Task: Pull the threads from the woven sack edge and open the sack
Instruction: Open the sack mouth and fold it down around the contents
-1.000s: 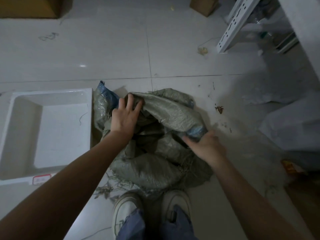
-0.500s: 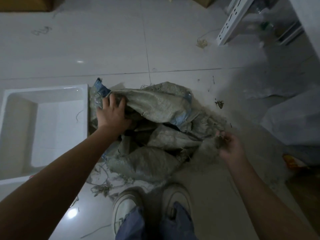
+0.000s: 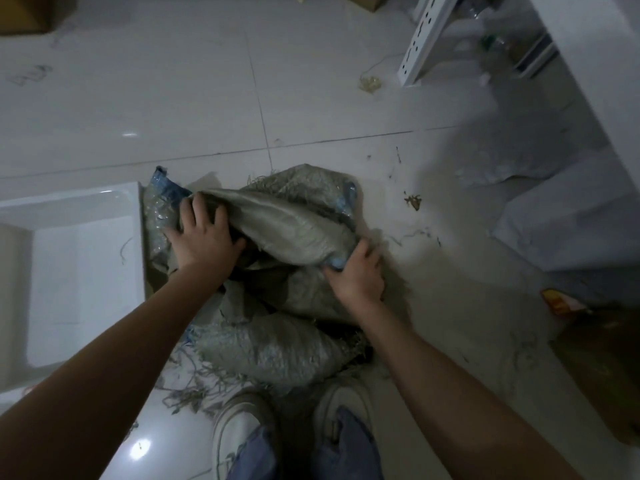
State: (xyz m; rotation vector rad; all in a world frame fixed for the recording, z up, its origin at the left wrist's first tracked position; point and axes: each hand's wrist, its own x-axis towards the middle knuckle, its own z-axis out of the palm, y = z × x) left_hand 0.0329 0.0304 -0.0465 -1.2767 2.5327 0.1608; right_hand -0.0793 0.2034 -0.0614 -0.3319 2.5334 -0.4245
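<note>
Back on the sack (image 3: 291, 233) now, right hand (image 3: 356, 275), after hanging off to the side with a wisp of thread half a second ago; left hand (image 3: 204, 237) barely shifted, planted at the same fold. Both hands closed on cloth: left with fingers spread and curled over the upper left end of the raised fold, right bunched tight around the fold's lower right end, by a pale blue patch.

Lies crumpled on the tiled floor (image 3: 311, 98), just ahead of two shoes (image 3: 242, 431), touching or nearly touching the white tray (image 3: 138, 237) on the left. Can't tell if anything is inside.

Handling, as a guess: light, limp, coarse woven plastic, slick enough to slide through a loose pinch, so worth gripping in a fistful, not by fingertips. Frayed edges shed easily; loose threads (image 3: 194, 389) probably snap or strip out with a steady pull along the seam, not a jerk. Best hold looks like the two ends of the raised fold, then spreading apart to open the mouth.

Count: one sack, two hands, one tray, two shoes, one tangle of pulled threads near the left shoe, a few stray bits of fibre (image 3: 412, 200) farther right.
</note>
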